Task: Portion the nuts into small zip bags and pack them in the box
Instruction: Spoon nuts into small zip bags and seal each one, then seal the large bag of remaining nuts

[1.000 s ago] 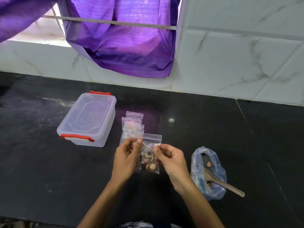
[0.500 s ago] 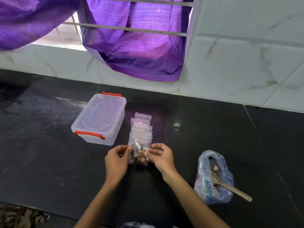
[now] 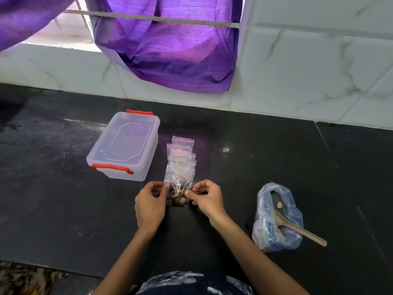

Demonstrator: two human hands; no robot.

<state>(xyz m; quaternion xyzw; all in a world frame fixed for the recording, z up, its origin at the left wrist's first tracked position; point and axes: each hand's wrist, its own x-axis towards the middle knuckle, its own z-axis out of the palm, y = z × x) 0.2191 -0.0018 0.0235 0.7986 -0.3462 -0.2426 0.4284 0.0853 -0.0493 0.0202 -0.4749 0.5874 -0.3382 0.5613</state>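
Note:
A small clear zip bag with nuts in its bottom lies on the black counter, at the near end of a row of filled zip bags. My left hand pinches its left edge and my right hand pinches its right edge. A clear plastic box with red clips stands to the left, its lid on. To the right lies a bluish plastic bag holding nuts, with a wooden spoon sticking out of it.
A white tiled wall runs behind the counter, with a purple cloth hanging over a window bar. The counter's front edge is near my body; patterned floor shows at the lower left.
Both hands have lowered the nut bag from the air and set it on the counter at the near end of the row, still pinching its edges.

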